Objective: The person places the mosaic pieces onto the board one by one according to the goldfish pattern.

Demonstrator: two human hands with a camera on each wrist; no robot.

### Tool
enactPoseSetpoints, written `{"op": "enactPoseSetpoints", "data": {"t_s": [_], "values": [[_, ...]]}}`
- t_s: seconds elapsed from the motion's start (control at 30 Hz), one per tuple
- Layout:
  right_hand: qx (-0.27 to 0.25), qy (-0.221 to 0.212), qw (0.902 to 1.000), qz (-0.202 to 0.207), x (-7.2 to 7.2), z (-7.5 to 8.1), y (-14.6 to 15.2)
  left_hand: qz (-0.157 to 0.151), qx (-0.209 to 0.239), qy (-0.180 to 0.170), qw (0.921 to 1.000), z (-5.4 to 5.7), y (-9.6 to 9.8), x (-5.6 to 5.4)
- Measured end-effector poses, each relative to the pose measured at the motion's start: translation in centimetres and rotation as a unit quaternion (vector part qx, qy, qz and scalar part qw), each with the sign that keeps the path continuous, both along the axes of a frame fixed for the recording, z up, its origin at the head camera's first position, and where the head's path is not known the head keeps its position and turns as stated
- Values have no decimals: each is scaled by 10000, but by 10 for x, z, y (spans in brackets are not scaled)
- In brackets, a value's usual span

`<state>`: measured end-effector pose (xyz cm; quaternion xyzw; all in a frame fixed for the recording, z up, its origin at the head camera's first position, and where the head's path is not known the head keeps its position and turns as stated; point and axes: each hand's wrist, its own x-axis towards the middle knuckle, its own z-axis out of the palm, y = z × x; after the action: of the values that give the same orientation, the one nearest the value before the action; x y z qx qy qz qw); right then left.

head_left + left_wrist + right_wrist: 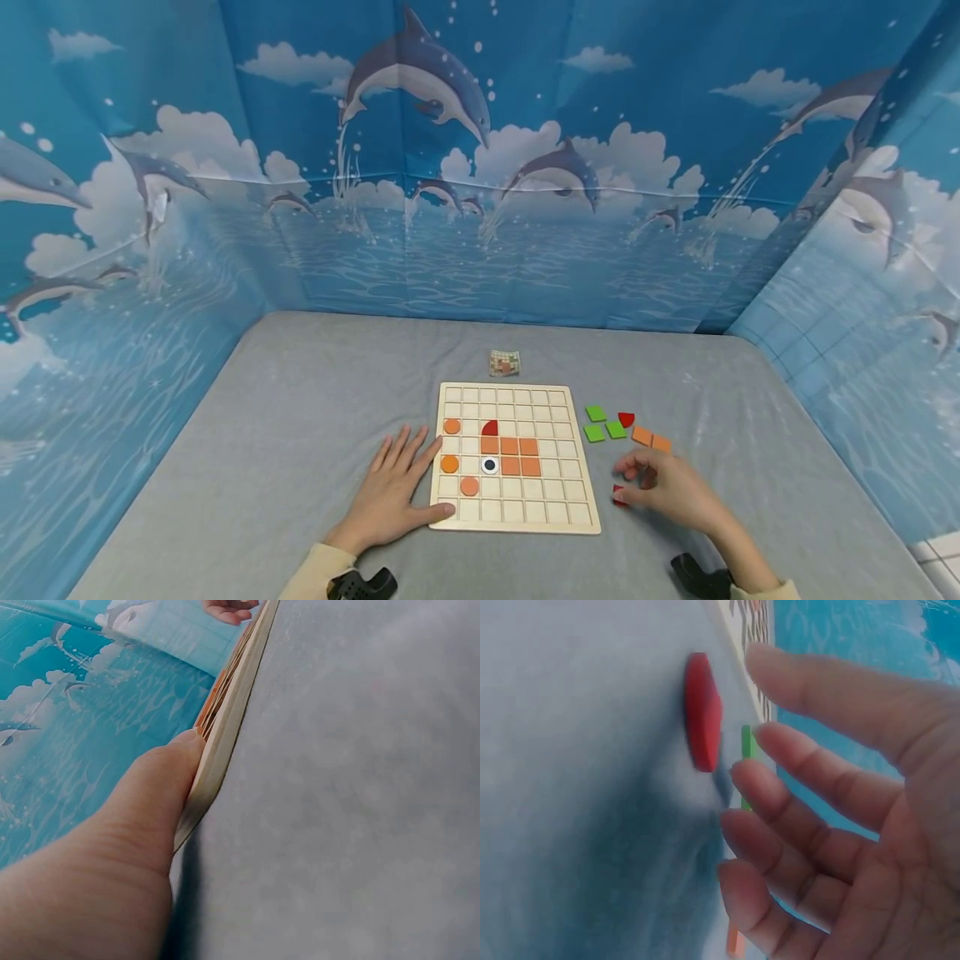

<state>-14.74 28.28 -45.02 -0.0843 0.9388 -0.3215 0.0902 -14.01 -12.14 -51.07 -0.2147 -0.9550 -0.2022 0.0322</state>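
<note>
Brace the board (555,489) with the left hand (393,497), which lies spread at its eight-to-nine o'clock edge. The right hand (675,492) — loosely curved, holding nothing — should pinch the red piece (703,712) (off-board, toward four o'clock) by its sides.

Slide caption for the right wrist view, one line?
Right hand open near a red piece on grey cloth, the pale board partly visible beyond.

Makeshift booth, dolphin curtains (450,258) around table (337,392)
</note>
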Motion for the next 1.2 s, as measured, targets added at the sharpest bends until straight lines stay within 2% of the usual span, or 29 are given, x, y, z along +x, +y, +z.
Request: {"op": "enactPoseSetpoints", "data": {"t_s": [0.2,0.37,0.73,0.93,1.2], "values": [[-81,7,9990,449,1,-7,4,-39,38,27,10000,1,0,0],[-143,120,9985,517,4,-10,5,-37,55,49,10000,0,0,0],[-316,-202,9992,-160,6,-12,4,-51,109,118,9999,-1,0,0],[-284,-323,9984,-378,6,-12,4,-41,68,218,9997,-1,0,0],[-294,-575,9966,-505,8,-8,6,-14,51,182,9998,-1,0,0]]}}
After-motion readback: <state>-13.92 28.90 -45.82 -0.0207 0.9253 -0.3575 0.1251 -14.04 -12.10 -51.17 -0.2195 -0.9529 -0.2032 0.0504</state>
